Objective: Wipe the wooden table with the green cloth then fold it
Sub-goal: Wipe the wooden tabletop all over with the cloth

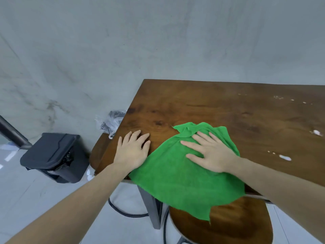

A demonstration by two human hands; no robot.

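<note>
**Flat right palm on green cloth at table's near edge**

Right hand [209,152] lies flat on the green cloth [177,175], fingers straight and spread, palm pressing down, nothing pinched or curled round. Left hand [132,150] also flat, fingers straight, resting on bare wood of the wooden table [219,110] just beside the cloth's left edge; its heel touches or slightly overlaps the cloth, hard to tell which.

Cloth: bright green, fuzzy microfibre-type surface, unfolded, mostly spread out. Far edge bunched into wrinkles just past the right fingertips. Near part droops over the table's front edge, ragged corner hanging down in front of a wooden stool seat [233,224].

Table: dark brown, glossy, grain visible. White specks and smears [284,157] on its right part, well apart from the cloth.

Left of table: black lidded bin [52,155] on the pale floor; crumpled clear plastic bag [110,122] by the table's left edge. Grey wall behind.
</note>
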